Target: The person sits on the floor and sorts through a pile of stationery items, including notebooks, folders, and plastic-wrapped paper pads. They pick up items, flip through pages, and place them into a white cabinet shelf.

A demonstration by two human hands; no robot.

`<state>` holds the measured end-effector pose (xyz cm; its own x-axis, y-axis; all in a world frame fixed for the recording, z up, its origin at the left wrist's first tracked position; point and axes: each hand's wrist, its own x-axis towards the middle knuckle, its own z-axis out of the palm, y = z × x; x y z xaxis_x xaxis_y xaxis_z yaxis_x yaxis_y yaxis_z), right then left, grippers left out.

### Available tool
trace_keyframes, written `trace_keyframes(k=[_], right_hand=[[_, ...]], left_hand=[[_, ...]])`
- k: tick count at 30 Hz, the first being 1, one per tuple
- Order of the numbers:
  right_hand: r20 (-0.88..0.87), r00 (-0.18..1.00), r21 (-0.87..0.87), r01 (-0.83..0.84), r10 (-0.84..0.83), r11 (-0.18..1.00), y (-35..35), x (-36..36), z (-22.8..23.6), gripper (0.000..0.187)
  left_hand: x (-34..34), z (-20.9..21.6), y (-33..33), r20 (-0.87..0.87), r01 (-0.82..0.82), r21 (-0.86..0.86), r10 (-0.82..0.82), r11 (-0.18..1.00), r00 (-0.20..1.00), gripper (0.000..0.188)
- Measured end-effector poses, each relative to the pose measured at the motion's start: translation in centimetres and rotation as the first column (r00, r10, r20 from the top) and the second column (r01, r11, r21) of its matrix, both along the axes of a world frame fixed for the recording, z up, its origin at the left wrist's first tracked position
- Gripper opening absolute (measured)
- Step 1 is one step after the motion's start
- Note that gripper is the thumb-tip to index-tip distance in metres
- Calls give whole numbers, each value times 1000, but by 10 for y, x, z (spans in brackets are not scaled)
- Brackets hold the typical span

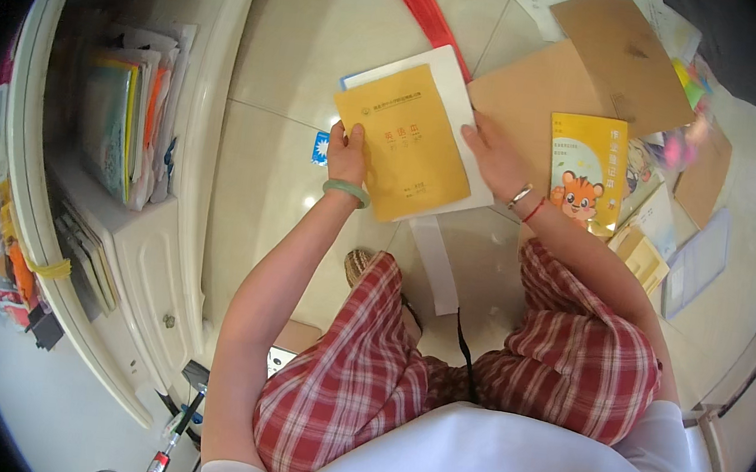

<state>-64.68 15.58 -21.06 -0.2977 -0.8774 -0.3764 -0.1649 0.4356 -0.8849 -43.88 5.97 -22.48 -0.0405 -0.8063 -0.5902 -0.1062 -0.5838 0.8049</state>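
A yellow exercise book (404, 157) lies on top of a larger white book or board (455, 78), whose edge shows behind it at the top and right. My left hand (347, 156), with a green bangle at the wrist, is closed on the exercise book's left edge, thumb on its cover. On the other side my right hand (497, 159) grips the white book's right edge, thumb on top and fingers hidden underneath. The two are held together, slightly tilted, above the floor before my knees.
An open-shelved white cabinet (142, 277) with folders (130, 121) stands at left. On the tiled floor lie a red strip (423, 8), a small blue card (321, 149), brown paper covers (627, 60), a yellow tiger-printed booklet (586, 170) and a clear plastic case (698, 262).
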Motion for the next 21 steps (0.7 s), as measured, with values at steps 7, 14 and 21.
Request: trace_keyframes(k=[7,14,21], right_hand=[[-280,930,8,-244,236,970,21,-32,22,36],[-358,669,-337,558,-651,759,133,-244,33,23],[-902,428,334,592,65,734,234,-374,-34,86]], left_hand=[[3,-13,20,368,302,-261,-195,917,909,59],[-31,35,20,429,383,-423,-191,821,883,54],[-137,76,42,224,566,-434,-524,701,822,48]])
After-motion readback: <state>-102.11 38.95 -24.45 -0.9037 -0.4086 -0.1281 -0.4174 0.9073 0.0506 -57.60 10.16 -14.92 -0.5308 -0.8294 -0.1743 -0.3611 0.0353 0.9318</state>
